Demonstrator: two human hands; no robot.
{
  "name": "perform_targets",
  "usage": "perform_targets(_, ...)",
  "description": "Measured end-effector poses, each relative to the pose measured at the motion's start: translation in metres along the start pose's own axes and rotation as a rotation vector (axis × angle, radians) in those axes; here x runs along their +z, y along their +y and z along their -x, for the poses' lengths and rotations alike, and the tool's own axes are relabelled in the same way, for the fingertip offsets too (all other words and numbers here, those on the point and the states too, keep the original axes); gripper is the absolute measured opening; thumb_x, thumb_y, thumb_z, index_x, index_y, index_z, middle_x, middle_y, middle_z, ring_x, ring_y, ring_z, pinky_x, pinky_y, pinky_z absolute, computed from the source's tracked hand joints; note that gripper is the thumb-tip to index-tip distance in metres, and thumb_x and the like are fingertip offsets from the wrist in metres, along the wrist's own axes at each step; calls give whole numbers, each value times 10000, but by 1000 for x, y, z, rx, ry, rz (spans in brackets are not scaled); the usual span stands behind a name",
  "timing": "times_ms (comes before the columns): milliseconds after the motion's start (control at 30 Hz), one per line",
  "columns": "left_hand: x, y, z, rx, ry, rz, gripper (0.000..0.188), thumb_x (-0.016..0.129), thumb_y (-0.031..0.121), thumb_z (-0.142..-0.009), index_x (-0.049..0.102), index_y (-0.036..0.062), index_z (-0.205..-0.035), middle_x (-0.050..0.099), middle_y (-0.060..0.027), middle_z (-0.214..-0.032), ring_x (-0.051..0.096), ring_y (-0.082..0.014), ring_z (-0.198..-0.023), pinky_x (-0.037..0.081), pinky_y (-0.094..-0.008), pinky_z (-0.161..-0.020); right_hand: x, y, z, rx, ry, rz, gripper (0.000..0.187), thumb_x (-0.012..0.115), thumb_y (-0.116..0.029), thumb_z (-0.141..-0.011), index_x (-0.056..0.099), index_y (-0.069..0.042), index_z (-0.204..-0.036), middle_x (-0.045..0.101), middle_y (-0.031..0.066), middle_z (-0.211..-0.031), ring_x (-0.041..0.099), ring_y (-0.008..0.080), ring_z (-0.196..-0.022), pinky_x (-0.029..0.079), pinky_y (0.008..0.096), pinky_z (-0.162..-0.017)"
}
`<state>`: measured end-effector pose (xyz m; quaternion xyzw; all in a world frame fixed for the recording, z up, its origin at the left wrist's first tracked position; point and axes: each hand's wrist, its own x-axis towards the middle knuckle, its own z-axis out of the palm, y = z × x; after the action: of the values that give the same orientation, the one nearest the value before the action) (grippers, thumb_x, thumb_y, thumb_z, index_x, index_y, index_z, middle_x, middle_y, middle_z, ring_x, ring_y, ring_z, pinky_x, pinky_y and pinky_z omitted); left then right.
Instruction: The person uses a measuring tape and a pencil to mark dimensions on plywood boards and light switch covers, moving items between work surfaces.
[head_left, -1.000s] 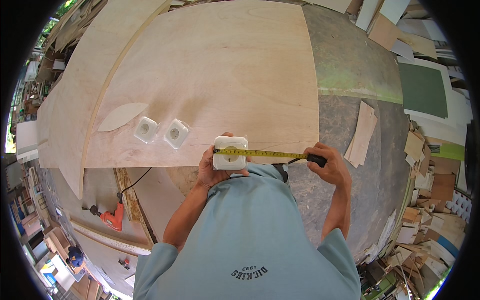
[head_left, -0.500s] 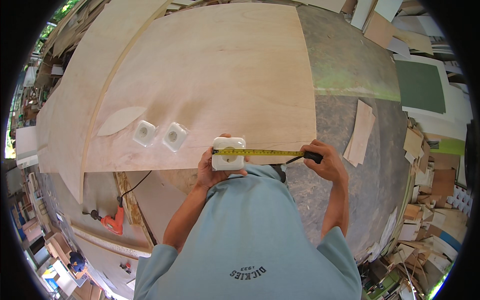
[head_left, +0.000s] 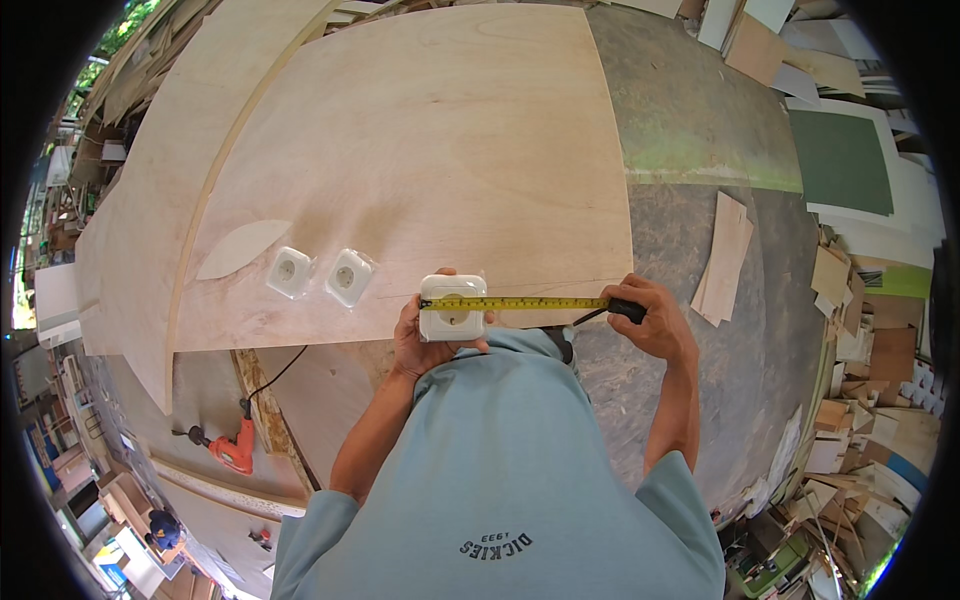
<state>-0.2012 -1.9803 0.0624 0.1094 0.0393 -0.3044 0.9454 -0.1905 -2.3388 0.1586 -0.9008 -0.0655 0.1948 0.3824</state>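
My left hand is closed around a white wall socket, its fingers behind and below the square frame. Across the socket's face runs the yellow blade of a tape measure, drawn out to the right. My right hand grips the tape's dark case at the other end. Two more white sockets, one further left and one nearer, lie on the plywood sheet in clear wrapping. Beside them rests a thin leaf-shaped wooden piece.
An orange power drill with a black cord lies at the lower left, below the sheet's near edge. Narrow wood offcuts rest on the grey surface at right. Piled board scraps line the far right. A long curved strip crosses the left.
The view has shifted slightly. My hands keep the socket and tape measure in nearly the same position, with the blade still stretched across the socket.
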Motion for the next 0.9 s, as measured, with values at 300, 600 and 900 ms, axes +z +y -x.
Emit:
perform_targets(300, -1, 0, 2, 9, -9, -37, 604, 435, 555, -1037, 345, 240, -1545, 471, -195, -1454, 534, -498, -1215, 627, -615, -813, 0, 1, -1, 1, 1, 4, 310, 726, -104, -773, 739, -54, -1079, 640, 121, -908, 631, 286, -772, 519, 396, -713)
perform_targets(600, 2, 0, 3, 18, 7, -16, 609, 399, 559, -1050, 319, 233, -1558, 463, -202, -1464, 531, -503, -1224, 621, -623, -820, -1, 0, -2, -10, -2, 0, 316, 731, -106, -769, 739, -52, -1080, 638, 123, -907, 629, 288, -766, 518, 398, -712)
perform_targets(900, -1, 1, 2, 29, 15, 0, 598, 417, 567, -1046, 347, 261, -1555, 473, -194, -1466, 536, -503, -1213, 619, -619, -823, -1, -3, -2, -26, 4, 8, 313, 732, -110, -765, 736, -57, -1074, 637, 120, -907, 631, 294, -776, 521, 405, -717)
